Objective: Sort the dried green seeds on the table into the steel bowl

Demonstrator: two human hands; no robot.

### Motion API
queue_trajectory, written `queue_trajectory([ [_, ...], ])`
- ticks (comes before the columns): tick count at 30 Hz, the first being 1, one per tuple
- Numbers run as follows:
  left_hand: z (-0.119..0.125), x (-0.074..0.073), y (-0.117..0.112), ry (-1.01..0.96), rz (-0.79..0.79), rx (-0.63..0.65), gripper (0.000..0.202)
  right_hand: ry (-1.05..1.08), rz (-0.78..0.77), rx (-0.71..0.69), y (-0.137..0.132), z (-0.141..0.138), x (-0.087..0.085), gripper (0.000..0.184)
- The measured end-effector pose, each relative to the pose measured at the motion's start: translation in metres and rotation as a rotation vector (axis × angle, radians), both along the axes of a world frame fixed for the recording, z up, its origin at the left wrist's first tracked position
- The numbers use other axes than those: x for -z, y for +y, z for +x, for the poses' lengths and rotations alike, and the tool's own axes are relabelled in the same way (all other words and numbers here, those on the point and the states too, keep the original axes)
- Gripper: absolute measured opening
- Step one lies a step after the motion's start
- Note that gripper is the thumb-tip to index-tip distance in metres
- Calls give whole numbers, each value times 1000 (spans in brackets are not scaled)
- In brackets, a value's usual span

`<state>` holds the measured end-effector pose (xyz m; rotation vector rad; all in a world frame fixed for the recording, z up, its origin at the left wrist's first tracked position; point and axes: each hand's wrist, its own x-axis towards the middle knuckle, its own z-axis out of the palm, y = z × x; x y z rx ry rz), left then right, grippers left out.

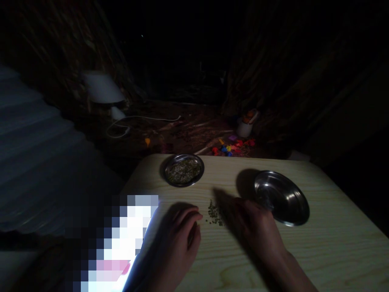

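A small scatter of little green seeds [214, 213], mung-bean-like, lies on the pale wooden table [331, 251] between my hands. My left hand [186, 232] rests just left of the seeds, its fingers loosely bent and the thumb apart, with nothing seen in them. To the right of the seeds is my right hand [257, 223], fingers curled in; shadow hides the fingertips and anything they hold. Just beyond it stands a shiny steel bowl [284, 198] whose inside looks bare. Another steel dish [180, 185], at the far left, holds a mix of pale and greenish grains.
A bright, pixelated screen-like area [130, 231] glows left of my left arm. Past the table's far edge are colourful toy pieces [232, 148], a white pot [244, 129], a white lamp [101, 87] and its cord [136, 117]. Pleated pale fabric [36, 150] hangs at the left.
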<state>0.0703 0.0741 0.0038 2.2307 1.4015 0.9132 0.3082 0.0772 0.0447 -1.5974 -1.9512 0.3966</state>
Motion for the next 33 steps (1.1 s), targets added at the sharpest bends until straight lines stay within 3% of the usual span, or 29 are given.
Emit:
queue_trajectory([
  [27, 0, -2, 1, 54, 17, 11, 32, -29, 34, -14, 3, -4, 2, 24],
  [33, 7, -18, 9, 66, -17, 13, 29, 3, 27, -4, 4, -3, 1, 23],
])
